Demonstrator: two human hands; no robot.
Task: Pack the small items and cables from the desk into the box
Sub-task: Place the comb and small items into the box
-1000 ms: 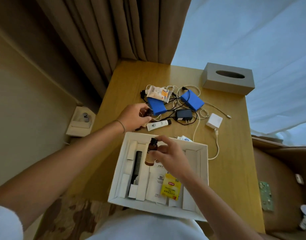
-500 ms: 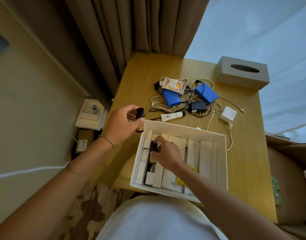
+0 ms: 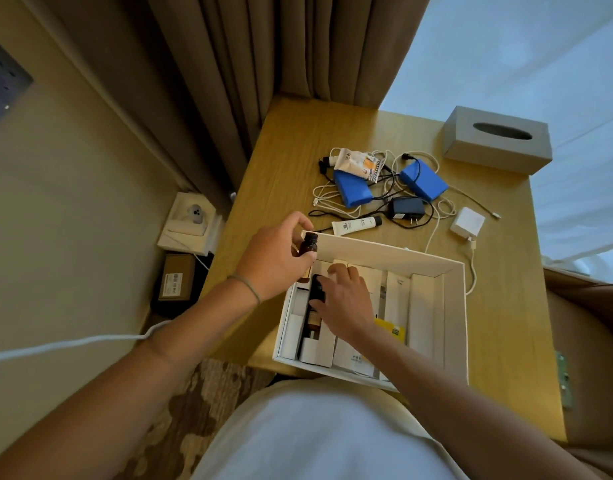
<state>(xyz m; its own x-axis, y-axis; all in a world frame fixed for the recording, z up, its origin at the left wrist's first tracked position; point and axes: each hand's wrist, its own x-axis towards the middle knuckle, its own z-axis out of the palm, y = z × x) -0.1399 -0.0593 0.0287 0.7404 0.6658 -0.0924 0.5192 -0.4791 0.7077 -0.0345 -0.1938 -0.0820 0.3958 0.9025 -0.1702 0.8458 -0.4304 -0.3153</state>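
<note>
Left hand [image 3: 275,258], up from desk [image 3: 287,168], now grasps bottle 2 [image 3: 307,249] over box [image 3: 455,306] corner. Right hand [image 3: 346,303] lays bottle 1 [image 3: 315,303] inside, fingers loosening. Cables [image 3: 336,199] remain.

1. The desk [image 3: 287,161] is showing a honey-yellow wood grain.
2. The box [image 3: 454,323] is looking plain white.
3. Two packs [image 3: 352,188] are gleaming bright blue (cables around them white and black).
4. The tissue box [image 3: 495,147] is sitting grey.
5. The carpet [image 3: 194,403] is showing brown-and-cream blotches.
</note>
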